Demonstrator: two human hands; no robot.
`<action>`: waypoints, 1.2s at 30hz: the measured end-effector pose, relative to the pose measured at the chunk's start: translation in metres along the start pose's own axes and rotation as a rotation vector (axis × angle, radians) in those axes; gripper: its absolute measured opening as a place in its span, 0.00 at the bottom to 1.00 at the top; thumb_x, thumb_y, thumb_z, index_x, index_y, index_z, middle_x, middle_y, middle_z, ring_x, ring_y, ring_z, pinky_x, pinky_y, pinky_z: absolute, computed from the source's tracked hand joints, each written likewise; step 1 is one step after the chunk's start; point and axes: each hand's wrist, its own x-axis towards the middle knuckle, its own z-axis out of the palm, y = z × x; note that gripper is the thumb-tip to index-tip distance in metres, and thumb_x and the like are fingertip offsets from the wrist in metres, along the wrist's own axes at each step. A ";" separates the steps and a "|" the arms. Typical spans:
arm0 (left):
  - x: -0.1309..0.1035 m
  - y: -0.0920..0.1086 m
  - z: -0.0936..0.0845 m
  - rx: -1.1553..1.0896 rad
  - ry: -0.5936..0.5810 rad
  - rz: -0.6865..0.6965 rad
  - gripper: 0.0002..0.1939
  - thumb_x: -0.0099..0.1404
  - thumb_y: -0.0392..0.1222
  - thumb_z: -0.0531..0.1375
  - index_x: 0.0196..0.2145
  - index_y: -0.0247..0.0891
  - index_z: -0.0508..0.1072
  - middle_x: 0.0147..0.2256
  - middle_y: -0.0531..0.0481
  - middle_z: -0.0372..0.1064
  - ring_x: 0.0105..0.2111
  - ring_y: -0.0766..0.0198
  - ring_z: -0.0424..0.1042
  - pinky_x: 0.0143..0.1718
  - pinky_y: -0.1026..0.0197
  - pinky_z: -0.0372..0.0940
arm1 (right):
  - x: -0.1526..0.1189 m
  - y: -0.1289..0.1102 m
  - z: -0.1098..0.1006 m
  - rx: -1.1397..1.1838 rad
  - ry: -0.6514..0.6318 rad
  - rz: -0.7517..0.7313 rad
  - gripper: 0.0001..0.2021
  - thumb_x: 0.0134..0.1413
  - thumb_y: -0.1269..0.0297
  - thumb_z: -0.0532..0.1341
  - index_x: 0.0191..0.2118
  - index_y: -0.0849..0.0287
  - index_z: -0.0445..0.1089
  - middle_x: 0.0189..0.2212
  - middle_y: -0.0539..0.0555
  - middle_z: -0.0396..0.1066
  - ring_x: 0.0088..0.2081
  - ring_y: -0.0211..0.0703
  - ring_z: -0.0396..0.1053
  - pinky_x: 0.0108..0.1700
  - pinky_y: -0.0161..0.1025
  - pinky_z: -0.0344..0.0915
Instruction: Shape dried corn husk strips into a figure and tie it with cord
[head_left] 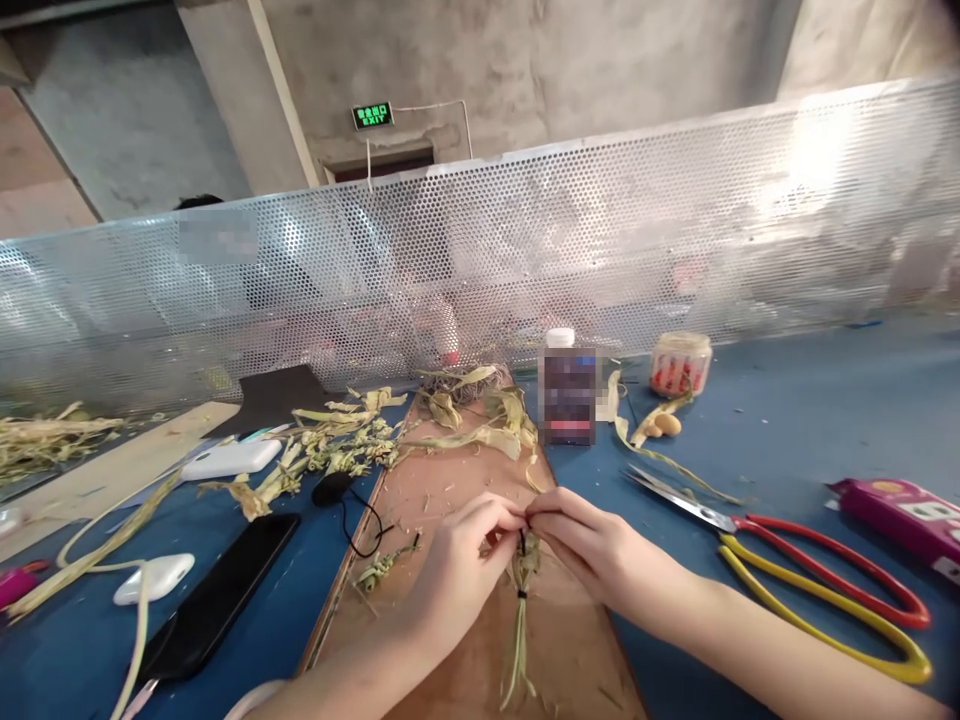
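My left hand (482,540) and my right hand (577,530) meet over a brown board (442,490), fingertips pinched together. Between them is the top of a small bundle of dried plant strips (520,615), bound with dark thread, its loose pale ends hanging toward me. The fingers hide just what each hand grips at the top. On the board, left of my left hand, lies a small knotted piece of dried plant (382,567) with a dark tip. A spool of black cord (334,488) sits at the board's left edge.
Scissors (720,520) with red and yellow handles lie to the right, near a purple box (900,520). Dried husks (495,430), a bottle (568,395) and a jar (681,363) stand before a perforated metal screen (600,220). A black phone (225,595) and white power bank (231,458) lie left.
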 end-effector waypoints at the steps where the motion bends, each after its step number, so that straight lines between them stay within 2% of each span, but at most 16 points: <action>1: 0.001 0.001 -0.001 0.002 0.007 -0.004 0.07 0.58 0.28 0.55 0.30 0.37 0.70 0.33 0.50 0.70 0.33 0.66 0.70 0.34 0.66 0.65 | 0.000 0.000 0.000 0.013 0.012 0.007 0.11 0.61 0.69 0.47 0.41 0.58 0.65 0.39 0.57 0.64 0.38 0.40 0.68 0.41 0.36 0.69; 6: 0.003 0.008 -0.002 0.036 0.077 0.024 0.08 0.57 0.27 0.55 0.28 0.37 0.69 0.33 0.50 0.70 0.34 0.67 0.69 0.34 0.67 0.65 | 0.002 -0.003 0.001 0.059 0.066 -0.010 0.10 0.60 0.71 0.47 0.43 0.59 0.63 0.40 0.57 0.63 0.41 0.40 0.66 0.43 0.36 0.68; 10: 0.001 0.011 -0.001 -0.004 0.129 0.013 0.08 0.57 0.27 0.55 0.29 0.38 0.69 0.35 0.50 0.70 0.37 0.66 0.69 0.38 0.64 0.65 | 0.003 -0.006 0.003 0.060 0.152 -0.025 0.10 0.60 0.72 0.48 0.43 0.60 0.64 0.40 0.58 0.63 0.42 0.39 0.66 0.44 0.36 0.68; 19: 0.001 0.019 0.002 -0.402 0.209 -0.283 0.02 0.56 0.35 0.59 0.26 0.37 0.70 0.35 0.48 0.73 0.36 0.63 0.72 0.37 0.64 0.67 | 0.000 -0.005 0.004 -0.031 0.225 -0.050 0.10 0.59 0.72 0.49 0.44 0.61 0.64 0.42 0.60 0.65 0.44 0.41 0.67 0.45 0.36 0.68; 25: 0.001 0.031 0.002 -0.629 0.189 -0.539 0.05 0.54 0.39 0.62 0.25 0.36 0.69 0.38 0.47 0.73 0.40 0.63 0.71 0.42 0.64 0.65 | -0.001 -0.002 0.004 -0.070 0.271 -0.077 0.10 0.58 0.74 0.51 0.44 0.62 0.64 0.41 0.60 0.66 0.43 0.41 0.68 0.43 0.35 0.69; 29: 0.000 0.032 0.002 -0.637 0.197 -0.511 0.05 0.54 0.38 0.62 0.24 0.36 0.70 0.37 0.48 0.72 0.40 0.64 0.70 0.42 0.66 0.65 | -0.004 -0.001 0.006 -0.083 0.283 -0.074 0.11 0.57 0.75 0.51 0.45 0.61 0.63 0.43 0.60 0.66 0.45 0.42 0.67 0.44 0.36 0.68; 36: -0.004 0.030 0.000 -0.476 0.200 -0.341 0.04 0.56 0.35 0.59 0.25 0.37 0.69 0.36 0.50 0.72 0.38 0.65 0.70 0.41 0.64 0.64 | -0.005 -0.009 0.007 -0.076 0.319 -0.088 0.13 0.56 0.77 0.51 0.47 0.61 0.62 0.43 0.60 0.64 0.47 0.42 0.65 0.47 0.36 0.67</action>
